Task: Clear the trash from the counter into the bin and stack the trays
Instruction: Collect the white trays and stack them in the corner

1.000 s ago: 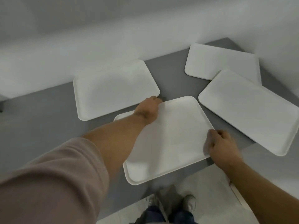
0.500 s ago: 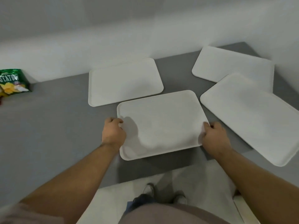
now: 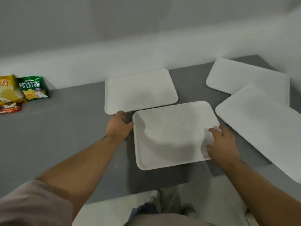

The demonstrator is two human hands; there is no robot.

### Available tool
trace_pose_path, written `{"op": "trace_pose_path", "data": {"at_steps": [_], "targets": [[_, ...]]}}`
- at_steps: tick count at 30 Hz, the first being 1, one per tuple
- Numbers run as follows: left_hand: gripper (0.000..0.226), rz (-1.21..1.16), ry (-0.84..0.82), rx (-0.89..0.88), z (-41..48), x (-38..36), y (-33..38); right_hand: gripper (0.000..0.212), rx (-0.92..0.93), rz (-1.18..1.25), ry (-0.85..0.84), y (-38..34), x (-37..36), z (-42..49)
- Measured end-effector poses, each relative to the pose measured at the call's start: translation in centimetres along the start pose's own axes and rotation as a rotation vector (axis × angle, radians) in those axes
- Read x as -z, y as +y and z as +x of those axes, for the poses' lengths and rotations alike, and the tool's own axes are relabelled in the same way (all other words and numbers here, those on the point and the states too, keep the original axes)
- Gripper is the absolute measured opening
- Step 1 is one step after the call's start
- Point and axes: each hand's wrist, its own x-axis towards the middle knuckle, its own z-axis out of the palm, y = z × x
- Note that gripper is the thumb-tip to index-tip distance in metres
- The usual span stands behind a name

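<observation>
— How do the trays look, and where's the near tray [image 3: 172, 136]?
— Plain white, rounded corners, shallow rims. It lies near-centre on the grey counter [image 3: 65, 136].
— Count?
— Four trays; three snack bags [image 3: 33, 88] far left.
— Hands?
— The left hand [image 3: 116, 126] touches its left edge, fingers curled loosely. The right hand [image 3: 223, 147] rests on its right side, fingers spread apart, gripping nothing.

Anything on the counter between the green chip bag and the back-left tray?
Nothing: bare grey counter between green chip bag and back-left tray, per the head view.
</observation>
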Motion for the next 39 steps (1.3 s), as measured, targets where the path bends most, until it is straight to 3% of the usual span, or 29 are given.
{"op": "trace_pose_path", "data": {"at_steps": [10, 13, 17, 23, 26, 29, 32, 34, 39], "targets": [[0.086, 0.051, -0.034, 0.159, 15.0, 7.6, -3.4, 0.054, 0.093, 0.077, 0.07, -11.2, -1.7, -1.5], [0.078, 0.057, -0.081, 0.21, 17.8, 7.7, -3.7, 0.052, 0.109, 0.065, 0.084, -12.6, -1.7, -1.4], [0.071, -0.131, -0.217, 0.328, 20.0, 6.8, -3.3, 0.053, 0.09, 0.048, 0.106, -13.0, -1.3, -1.1], [0.035, 0.012, -0.211, 0.335, 20.9, 5.9, -2.5, 0.053, 0.026, 0.042, 0.095, -12.9, -1.0, -1.1], [0.034, -0.161, -0.183, 0.394, 20.9, 6.4, -2.0, 0.052, 0.018, 0.063, 0.088, -13.2, -1.2, -1.2], [0.044, -0.512, -0.159, 0.463, 20.5, 7.0, -1.0, 0.051, 0.009, 0.094, 0.094, -13.6, -1.5, -1.2], [0.041, -0.866, -0.21, 0.558, 19.6, 7.4, 0.1, 0.05, 0.011, 0.144, 0.11, -14.0, -1.7, -0.8], [0.048, -0.907, -0.247, 0.52, 18.8, 7.4, 0.7, 0.049, 0.012, 0.168, 0.124, -14.2, -1.5, -0.4], [0.043, -0.754, 0.006, 0.265, 16.0, 7.4, 2.2, 0.042, 0.044, 0.262, 0.255, -14.1, 0.8, 1.2]]}}
